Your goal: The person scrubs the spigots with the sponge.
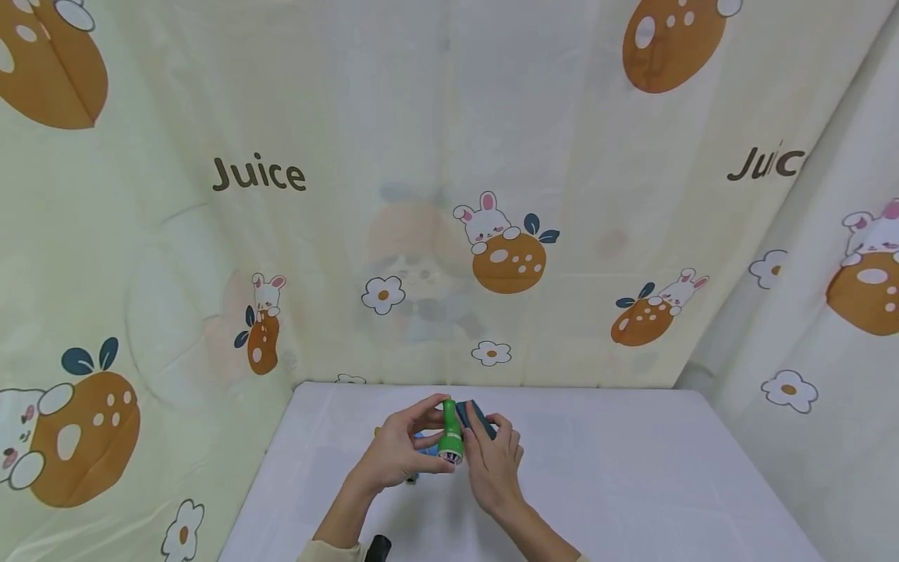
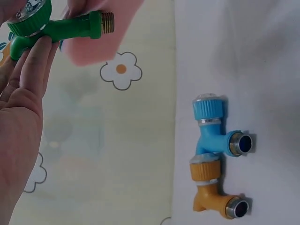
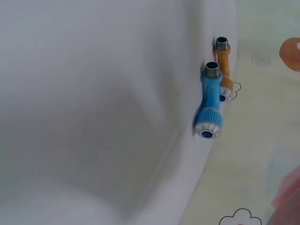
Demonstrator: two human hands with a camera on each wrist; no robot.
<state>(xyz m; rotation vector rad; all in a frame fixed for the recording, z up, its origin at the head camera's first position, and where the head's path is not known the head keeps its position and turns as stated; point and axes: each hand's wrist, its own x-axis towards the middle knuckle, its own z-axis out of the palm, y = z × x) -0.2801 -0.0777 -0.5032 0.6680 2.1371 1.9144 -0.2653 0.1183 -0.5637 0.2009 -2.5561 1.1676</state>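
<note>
Head view: left hand [image 1: 396,451] pinches green valve [image 1: 452,439], right hand [image 1: 495,467] grips dark cloth [image 1: 485,421], toward worktop's [image 1: 632,468] far edge. Likely rigid, slick; hold mid-body.

Green brass-threaded fitting [image 2: 63,29], aloft

The green metal-ended valve [image 1: 451,432] is between the left hand [image 1: 398,446] and right hand [image 1: 495,462]; 2 lie on the white flat tabletop [image 1: 618,476], the orange metal-ended valve [image 2: 206,171] left of the blue metal-ended valve [image 2: 212,138].

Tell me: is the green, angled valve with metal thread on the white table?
No, off: the left hand holds the green valve above the table.
</note>
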